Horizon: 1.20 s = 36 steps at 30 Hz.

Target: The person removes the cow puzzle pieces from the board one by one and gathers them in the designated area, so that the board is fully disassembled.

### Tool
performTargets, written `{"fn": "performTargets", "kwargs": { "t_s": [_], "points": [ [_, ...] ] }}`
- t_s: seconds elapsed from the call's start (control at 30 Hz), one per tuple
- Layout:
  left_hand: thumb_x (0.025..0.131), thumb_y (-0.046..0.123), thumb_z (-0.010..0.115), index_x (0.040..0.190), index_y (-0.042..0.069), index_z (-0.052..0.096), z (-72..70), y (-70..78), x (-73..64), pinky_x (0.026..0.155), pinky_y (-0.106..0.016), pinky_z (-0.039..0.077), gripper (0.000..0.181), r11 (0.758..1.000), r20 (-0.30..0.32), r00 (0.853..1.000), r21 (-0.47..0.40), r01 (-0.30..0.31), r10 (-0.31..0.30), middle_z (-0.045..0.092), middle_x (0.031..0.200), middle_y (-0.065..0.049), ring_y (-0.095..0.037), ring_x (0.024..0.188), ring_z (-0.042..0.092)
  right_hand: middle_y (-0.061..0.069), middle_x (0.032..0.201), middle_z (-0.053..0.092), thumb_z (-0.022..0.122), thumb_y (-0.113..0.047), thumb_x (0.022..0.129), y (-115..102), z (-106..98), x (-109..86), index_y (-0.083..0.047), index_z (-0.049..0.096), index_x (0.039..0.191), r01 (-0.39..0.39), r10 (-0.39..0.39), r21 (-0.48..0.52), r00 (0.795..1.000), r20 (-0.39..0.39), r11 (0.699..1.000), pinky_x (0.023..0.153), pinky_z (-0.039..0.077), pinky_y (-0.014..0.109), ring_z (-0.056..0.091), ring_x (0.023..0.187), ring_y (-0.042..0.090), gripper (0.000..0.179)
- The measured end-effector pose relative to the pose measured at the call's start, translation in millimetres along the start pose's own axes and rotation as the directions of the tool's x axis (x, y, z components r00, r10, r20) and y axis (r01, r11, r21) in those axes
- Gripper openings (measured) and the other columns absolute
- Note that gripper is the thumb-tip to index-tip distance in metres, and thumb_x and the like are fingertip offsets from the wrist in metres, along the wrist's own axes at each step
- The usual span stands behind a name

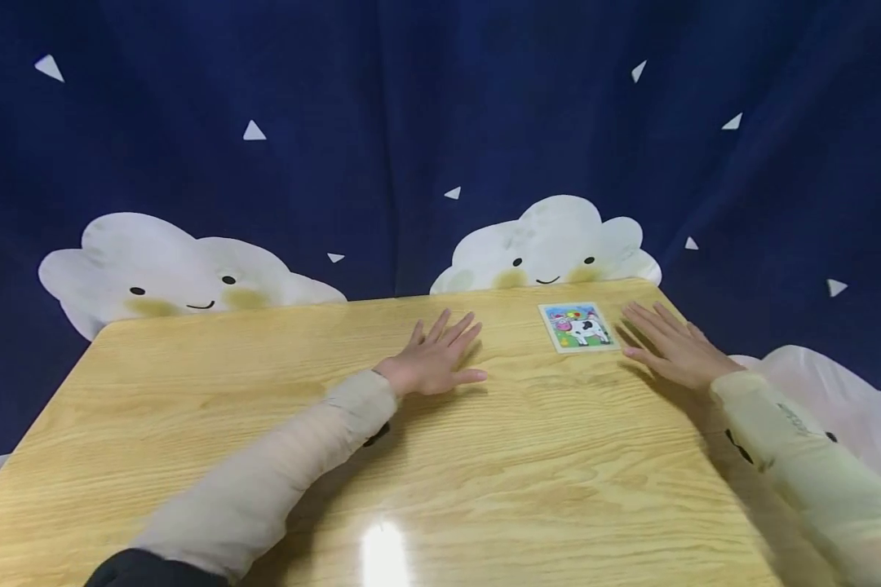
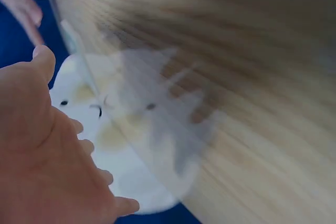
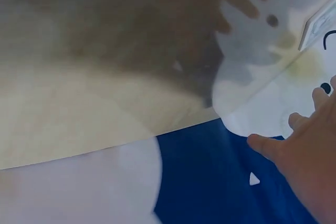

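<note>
A square picture board [image 1: 578, 328] with a cartoon cow on it lies flat near the far right of the wooden table [image 1: 543, 456]. My left hand [image 1: 435, 359] is over the table to the left of the board, fingers straight and spread, holding nothing. Just past the board's right edge is my right hand [image 1: 675, 346], its fingers extended and nothing in its grasp. In the left wrist view the palm of the left hand [image 2: 52, 145] faces the tabletop. The right wrist view shows the right hand [image 3: 304, 156] and a corner of the board [image 3: 319, 22].
A dark blue curtain [image 1: 382, 147] with white triangles and smiling clouds hangs behind the table's far edge. The table's right edge runs beneath my right forearm. A bright light reflection [image 1: 383, 554] shows on the tabletop near the front.
</note>
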<state>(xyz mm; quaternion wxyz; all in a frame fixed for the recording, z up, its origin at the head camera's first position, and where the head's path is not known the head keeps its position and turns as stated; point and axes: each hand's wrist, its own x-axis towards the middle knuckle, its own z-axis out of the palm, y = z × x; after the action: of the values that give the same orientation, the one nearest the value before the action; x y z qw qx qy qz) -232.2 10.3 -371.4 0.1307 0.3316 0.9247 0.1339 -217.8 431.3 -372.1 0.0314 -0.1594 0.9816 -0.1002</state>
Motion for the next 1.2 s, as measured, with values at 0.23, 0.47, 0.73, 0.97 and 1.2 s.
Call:
{"fn": "performTargets", "kwargs": {
  "t_s": [0.23,0.47,0.73,0.97,1.2],
  "points": [
    [0.098,0.065,0.034,0.159,0.025,0.002,18.0,34.9,62.7,0.116,-0.055,-0.005,0.08,0.996,0.082,0.997,0.092,-0.017,0.01,-0.009,0.164,0.007,-0.026,0.148,-0.015,0.011,0.164,0.01,0.046,-0.056,0.099,-6,9,41.8,-0.017,0.013,0.159,-0.014,0.017,-0.034,0.996,0.084,0.999,0.105,0.007,0.075,0.0,0.148,0.04,0.079],
    [0.099,0.064,0.033,0.16,0.025,0.007,21.6,69.6,85.9,0.117,-0.054,-0.001,0.076,0.994,0.116,0.993,0.102,-0.035,0.023,0.0,0.165,0.008,-0.025,0.149,-0.008,0.015,0.163,0.012,0.044,-0.061,0.097,-2,23,58.4,-0.015,0.013,0.159,-0.034,0.038,-0.033,0.991,0.125,0.999,0.104,0.008,0.076,0.002,0.147,0.044,0.082],
    [0.098,0.066,0.03,0.159,0.03,0.008,25.9,77.6,96.8,0.117,-0.053,-0.001,0.074,0.992,0.137,0.99,0.122,-0.002,-0.015,-0.001,0.163,0.015,-0.023,0.149,-0.006,0.014,0.163,0.012,0.041,-0.057,0.1,0,27,54.2,-0.011,0.017,0.158,-0.039,0.042,-0.025,0.99,0.138,0.999,0.103,0.01,0.077,0.004,0.145,0.047,0.077],
    [0.097,0.068,0.03,0.159,0.03,0.005,27.3,76.5,101.1,0.117,-0.053,0.0,0.076,0.986,0.128,0.992,0.167,-0.002,-0.02,-0.003,0.163,0.015,-0.022,0.149,-0.006,0.011,0.164,0.005,0.035,-0.058,0.101,-1,27,51.8,-0.012,0.01,0.159,-0.056,0.061,-0.04,0.986,0.153,0.998,0.104,0.002,0.076,0.0,0.146,0.046,0.077],
    [0.094,0.073,0.027,0.158,0.035,-0.001,33.2,67.1,102.4,0.117,-0.051,-0.006,0.078,0.981,0.149,0.988,0.194,0.003,-0.032,-0.009,0.161,0.019,-0.018,0.148,-0.012,0.01,0.164,0.004,0.03,-0.06,0.102,-10,35,48.4,-0.012,0.009,0.159,-0.06,0.064,-0.032,0.989,0.135,0.998,0.104,-0.002,0.076,-0.001,0.146,0.044,0.077]
  ]
}}
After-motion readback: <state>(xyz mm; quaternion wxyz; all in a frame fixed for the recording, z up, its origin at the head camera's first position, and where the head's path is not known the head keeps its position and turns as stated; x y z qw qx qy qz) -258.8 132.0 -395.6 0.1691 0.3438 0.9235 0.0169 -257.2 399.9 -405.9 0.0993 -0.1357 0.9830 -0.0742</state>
